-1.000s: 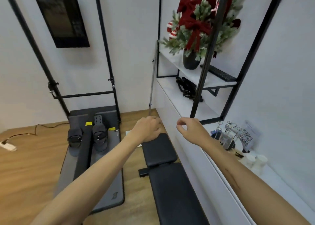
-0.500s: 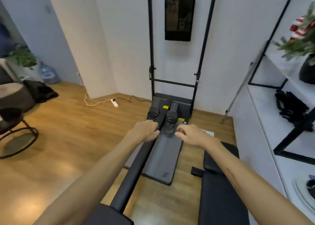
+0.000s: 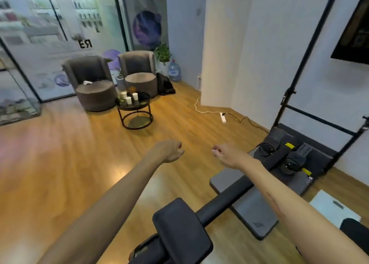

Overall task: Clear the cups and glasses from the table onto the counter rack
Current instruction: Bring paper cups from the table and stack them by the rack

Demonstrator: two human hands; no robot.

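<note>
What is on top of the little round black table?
On the round table stand a few white cups, a darker glass and something orange behind them. They are too far and blurry to count surely or see inside.

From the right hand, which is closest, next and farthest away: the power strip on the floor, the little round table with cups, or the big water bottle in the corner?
In the head view, counting from the right hand:
1. Power strip, on the floor by the white wall, ahead of the hand.
2. Round table with cups, farther off to the left, before the armchairs.
3. Water bottle, far back in the corner beside the plant.
</note>
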